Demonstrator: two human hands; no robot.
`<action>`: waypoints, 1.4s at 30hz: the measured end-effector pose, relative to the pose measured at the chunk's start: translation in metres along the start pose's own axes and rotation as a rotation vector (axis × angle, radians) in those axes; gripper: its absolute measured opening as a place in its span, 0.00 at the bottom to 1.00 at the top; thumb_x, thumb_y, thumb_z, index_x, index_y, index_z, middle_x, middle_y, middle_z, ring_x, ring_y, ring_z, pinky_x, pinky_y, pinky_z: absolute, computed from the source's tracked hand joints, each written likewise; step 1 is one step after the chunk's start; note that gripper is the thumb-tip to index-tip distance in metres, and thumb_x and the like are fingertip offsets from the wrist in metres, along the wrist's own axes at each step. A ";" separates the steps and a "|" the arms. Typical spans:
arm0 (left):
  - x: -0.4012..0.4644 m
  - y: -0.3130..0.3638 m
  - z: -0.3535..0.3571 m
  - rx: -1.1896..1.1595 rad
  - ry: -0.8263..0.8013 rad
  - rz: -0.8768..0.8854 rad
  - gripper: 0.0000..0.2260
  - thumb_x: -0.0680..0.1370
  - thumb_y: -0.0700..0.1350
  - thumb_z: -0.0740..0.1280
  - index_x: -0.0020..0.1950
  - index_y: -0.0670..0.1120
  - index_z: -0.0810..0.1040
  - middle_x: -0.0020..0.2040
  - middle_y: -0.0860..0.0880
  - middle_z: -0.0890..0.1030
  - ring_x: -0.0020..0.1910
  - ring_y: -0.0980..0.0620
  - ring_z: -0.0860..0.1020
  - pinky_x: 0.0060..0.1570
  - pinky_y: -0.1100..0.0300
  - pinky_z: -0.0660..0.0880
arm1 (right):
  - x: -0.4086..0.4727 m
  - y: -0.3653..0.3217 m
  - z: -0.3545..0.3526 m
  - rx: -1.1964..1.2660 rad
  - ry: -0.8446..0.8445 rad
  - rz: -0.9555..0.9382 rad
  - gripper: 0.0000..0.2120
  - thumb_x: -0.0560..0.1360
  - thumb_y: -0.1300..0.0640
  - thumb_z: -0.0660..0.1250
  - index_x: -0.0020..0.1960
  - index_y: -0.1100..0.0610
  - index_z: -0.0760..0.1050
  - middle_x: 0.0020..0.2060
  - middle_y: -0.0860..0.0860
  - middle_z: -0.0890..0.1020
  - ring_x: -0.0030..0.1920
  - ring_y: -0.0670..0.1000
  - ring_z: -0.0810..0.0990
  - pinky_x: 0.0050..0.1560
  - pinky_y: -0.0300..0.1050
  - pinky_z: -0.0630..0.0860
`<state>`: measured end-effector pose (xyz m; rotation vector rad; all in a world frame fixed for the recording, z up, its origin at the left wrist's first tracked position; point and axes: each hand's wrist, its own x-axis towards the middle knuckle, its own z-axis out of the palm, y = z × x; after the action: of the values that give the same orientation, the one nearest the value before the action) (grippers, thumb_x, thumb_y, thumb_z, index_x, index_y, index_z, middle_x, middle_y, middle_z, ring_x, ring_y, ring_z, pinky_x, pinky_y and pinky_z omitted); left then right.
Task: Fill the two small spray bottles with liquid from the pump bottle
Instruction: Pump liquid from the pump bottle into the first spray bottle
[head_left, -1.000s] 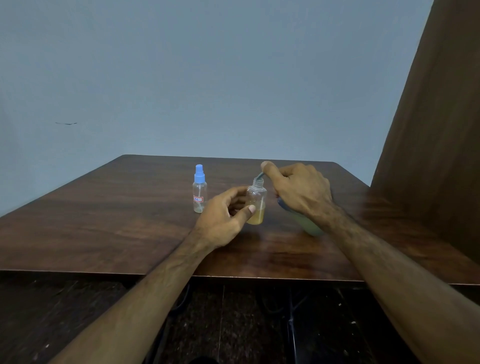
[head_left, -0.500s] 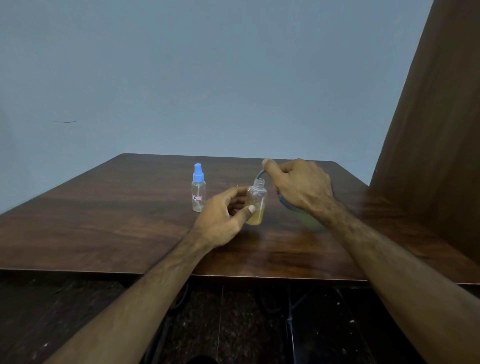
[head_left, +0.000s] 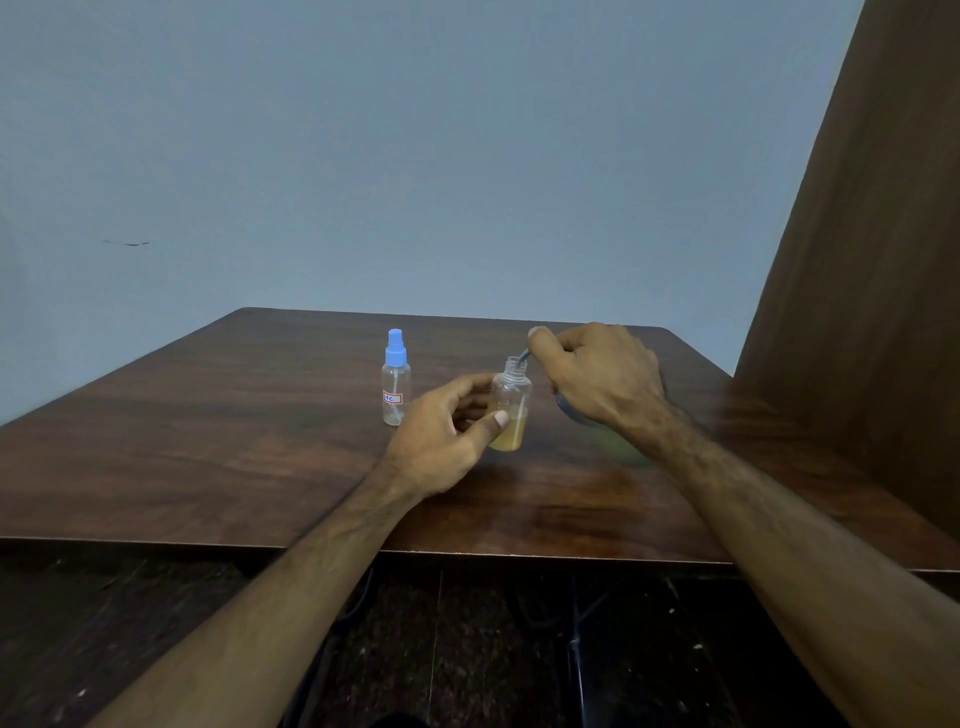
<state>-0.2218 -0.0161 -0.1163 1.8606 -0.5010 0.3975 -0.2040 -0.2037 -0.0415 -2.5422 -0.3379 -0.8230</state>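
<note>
An uncapped clear spray bottle stands mid-table with yellowish liquid in its lower part. My left hand holds it between thumb and fingers. My right hand grips the pump bottle, which is tilted and mostly hidden under hand and forearm; only its blurred green body and dark collar show. The pump's nozzle sits at the open bottle's neck. A second spray bottle, clear with a blue cap and a red-edged label, stands to the left, apart from both hands.
The brown wooden table ends at a front edge near my forearms, with dark floor below. A tall brown wooden panel rises along the table's right side. A plain grey-blue wall lies behind.
My right hand has shifted slightly with the pump bottle, whose green body now looks blurred. The left hand and both spray bottles have stayed put.
</note>
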 end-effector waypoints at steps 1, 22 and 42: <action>0.000 0.000 0.000 0.006 -0.003 0.000 0.16 0.79 0.40 0.71 0.65 0.52 0.76 0.56 0.55 0.84 0.57 0.63 0.81 0.57 0.69 0.76 | 0.000 0.000 0.000 0.002 -0.001 0.001 0.32 0.75 0.36 0.51 0.33 0.58 0.81 0.30 0.53 0.84 0.34 0.54 0.81 0.41 0.45 0.75; -0.001 0.002 -0.001 0.010 -0.006 0.009 0.18 0.79 0.41 0.71 0.69 0.47 0.77 0.58 0.53 0.84 0.58 0.61 0.81 0.58 0.67 0.76 | 0.000 -0.003 -0.003 0.002 -0.019 0.000 0.35 0.77 0.33 0.51 0.33 0.60 0.80 0.30 0.54 0.84 0.34 0.55 0.81 0.37 0.44 0.71; 0.000 0.000 0.000 -0.018 0.006 0.009 0.17 0.79 0.40 0.71 0.68 0.46 0.77 0.57 0.51 0.85 0.57 0.59 0.82 0.59 0.64 0.78 | -0.001 -0.002 0.000 -0.038 0.013 0.003 0.35 0.75 0.33 0.51 0.33 0.60 0.80 0.29 0.53 0.84 0.33 0.54 0.81 0.41 0.46 0.75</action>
<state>-0.2219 -0.0157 -0.1162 1.8404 -0.5072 0.4033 -0.2056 -0.2019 -0.0418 -2.5709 -0.3165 -0.8520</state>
